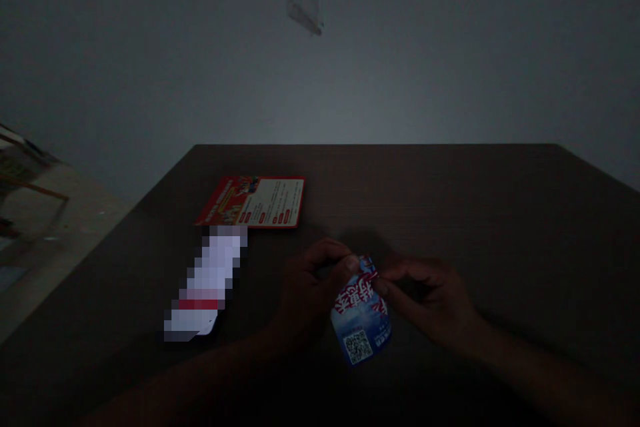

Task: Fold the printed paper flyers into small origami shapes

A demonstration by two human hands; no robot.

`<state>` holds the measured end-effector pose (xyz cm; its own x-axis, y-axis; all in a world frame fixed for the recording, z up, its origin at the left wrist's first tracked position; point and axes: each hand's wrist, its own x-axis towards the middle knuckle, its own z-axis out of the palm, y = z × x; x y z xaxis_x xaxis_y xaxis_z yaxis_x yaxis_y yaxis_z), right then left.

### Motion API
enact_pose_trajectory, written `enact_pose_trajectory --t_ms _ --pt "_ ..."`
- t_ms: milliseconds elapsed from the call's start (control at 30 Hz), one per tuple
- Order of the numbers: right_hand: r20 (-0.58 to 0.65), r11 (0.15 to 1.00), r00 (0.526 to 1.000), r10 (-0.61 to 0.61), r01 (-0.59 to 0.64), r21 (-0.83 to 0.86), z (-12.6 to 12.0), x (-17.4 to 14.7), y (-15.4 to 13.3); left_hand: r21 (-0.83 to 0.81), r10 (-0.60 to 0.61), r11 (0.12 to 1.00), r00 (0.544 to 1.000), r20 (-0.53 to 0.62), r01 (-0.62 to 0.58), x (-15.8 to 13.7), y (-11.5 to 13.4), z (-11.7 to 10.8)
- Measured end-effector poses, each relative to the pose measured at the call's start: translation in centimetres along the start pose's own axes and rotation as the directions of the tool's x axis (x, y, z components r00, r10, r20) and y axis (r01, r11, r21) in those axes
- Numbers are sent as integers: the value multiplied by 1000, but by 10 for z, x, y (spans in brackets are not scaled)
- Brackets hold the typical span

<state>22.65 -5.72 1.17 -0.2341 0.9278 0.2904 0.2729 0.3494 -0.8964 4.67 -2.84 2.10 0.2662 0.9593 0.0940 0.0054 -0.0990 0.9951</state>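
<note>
The left hand (320, 280) and right hand (433, 290) both pinch the far end of the blue printed card (357, 320) (neither is clearly nearer), which lies between them over the table (425, 200), its long axis running nearward from that grip.

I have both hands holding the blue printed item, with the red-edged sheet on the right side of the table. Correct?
Not quite: the head view shows the red-edged sheet on the left side of the table; the left hand and right hand do hold the blue printed item.
</note>
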Motion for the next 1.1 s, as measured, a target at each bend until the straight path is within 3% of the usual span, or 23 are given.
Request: enact_pose_trajectory --t_ms 367,867,1100 --pt "19 1000 1000 6 -7 13 -1 1 -1 -31 -42 999 999 -24 42 0 -1 0" --pt "109 980 981 161 -172 96 0 1 2 -156 -160 976 986 -40 152 2 -6 -1" --pt "125 978 979 158 -173 119 1 3 2 -181 -188 968 980 -56 176 3 -7 0"
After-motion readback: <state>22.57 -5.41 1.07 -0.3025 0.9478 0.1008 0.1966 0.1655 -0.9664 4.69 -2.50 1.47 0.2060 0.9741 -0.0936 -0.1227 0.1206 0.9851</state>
